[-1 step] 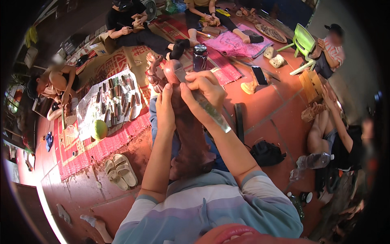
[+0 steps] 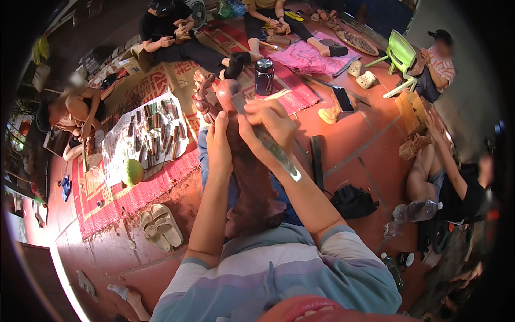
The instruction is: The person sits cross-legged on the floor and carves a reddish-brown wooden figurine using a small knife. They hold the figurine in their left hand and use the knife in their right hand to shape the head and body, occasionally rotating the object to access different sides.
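A reddish-brown wood carving with a smooth rounded top stands upright between my legs, leaning against my body. My left hand is closed against its left side, thumb pointing up, just below a small carved arm-like part. In my right hand is a flat, shiny, greenish strip-like scraper, pinched between bent fingers and thumb. The scraper's upper end meets the carving near its rounded top; its lower end lies over my right forearm. Whether it is glass or metal I cannot tell.
Several carving tools lie on a white sheet, beside a green round fruit. A dark flask stands ahead. Sandals, a phone and a black bag are on the tiles. Several people sit around.
My right hand and the scraper have shifted slightly, the scraper's lower end dropping a little toward me. My left hand keeps its hold on the carving.
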`<state>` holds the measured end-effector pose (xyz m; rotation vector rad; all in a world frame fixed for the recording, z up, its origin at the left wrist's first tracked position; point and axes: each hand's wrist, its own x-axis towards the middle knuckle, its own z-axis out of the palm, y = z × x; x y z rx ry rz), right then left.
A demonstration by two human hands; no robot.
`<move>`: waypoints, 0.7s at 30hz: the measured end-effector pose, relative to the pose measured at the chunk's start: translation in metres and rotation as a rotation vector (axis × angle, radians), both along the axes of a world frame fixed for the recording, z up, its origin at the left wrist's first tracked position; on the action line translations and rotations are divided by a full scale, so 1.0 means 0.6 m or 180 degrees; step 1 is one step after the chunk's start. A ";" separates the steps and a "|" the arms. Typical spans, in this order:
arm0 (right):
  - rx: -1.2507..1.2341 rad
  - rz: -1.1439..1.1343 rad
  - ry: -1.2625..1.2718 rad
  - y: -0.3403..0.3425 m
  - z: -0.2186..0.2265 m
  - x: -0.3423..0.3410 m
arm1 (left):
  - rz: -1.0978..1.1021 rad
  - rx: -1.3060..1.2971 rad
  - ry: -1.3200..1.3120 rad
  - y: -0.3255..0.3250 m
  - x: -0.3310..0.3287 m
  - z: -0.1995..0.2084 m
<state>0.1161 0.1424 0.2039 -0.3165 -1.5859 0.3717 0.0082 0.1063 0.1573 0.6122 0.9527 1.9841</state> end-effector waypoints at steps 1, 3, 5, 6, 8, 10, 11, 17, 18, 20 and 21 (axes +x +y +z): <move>-0.0084 0.0047 -0.0079 -0.004 -0.010 0.002 | -0.0010 -0.0057 -0.0009 0.003 -0.004 -0.005; -0.0269 0.0156 -0.0249 -0.013 -0.021 0.013 | -0.0017 -0.0188 -0.0039 0.008 -0.012 -0.006; -0.0411 0.0271 -0.0152 -0.010 -0.006 0.015 | -0.0069 -0.0128 0.0049 -0.002 -0.010 0.004; -0.0385 0.0254 0.0004 -0.007 0.004 0.009 | -0.0064 -0.0122 0.0031 -0.011 0.000 0.018; -0.0208 0.0092 0.0186 -0.001 0.009 0.000 | 0.0117 -0.0160 0.0123 -0.008 0.008 0.016; 0.0200 -0.0106 0.0137 -0.006 -0.004 -0.003 | 0.0114 -0.0206 0.0177 -0.014 0.014 0.019; 0.0404 -0.0205 0.0116 -0.008 -0.008 -0.003 | 0.0144 -0.0218 0.0250 -0.016 0.016 0.019; 0.0473 -0.0301 0.0105 -0.016 -0.011 0.004 | 0.0081 -0.0227 0.0288 -0.019 0.025 0.017; 0.0477 -0.0329 0.0102 -0.016 -0.011 0.004 | 0.0125 -0.0291 0.0314 -0.019 0.027 0.020; 0.0449 -0.0344 0.0040 -0.018 -0.015 0.005 | 0.0139 -0.0320 0.0306 -0.018 0.024 0.020; 0.0437 -0.0330 -0.0022 -0.020 -0.019 0.009 | 0.0112 -0.0265 0.0268 -0.014 0.020 0.016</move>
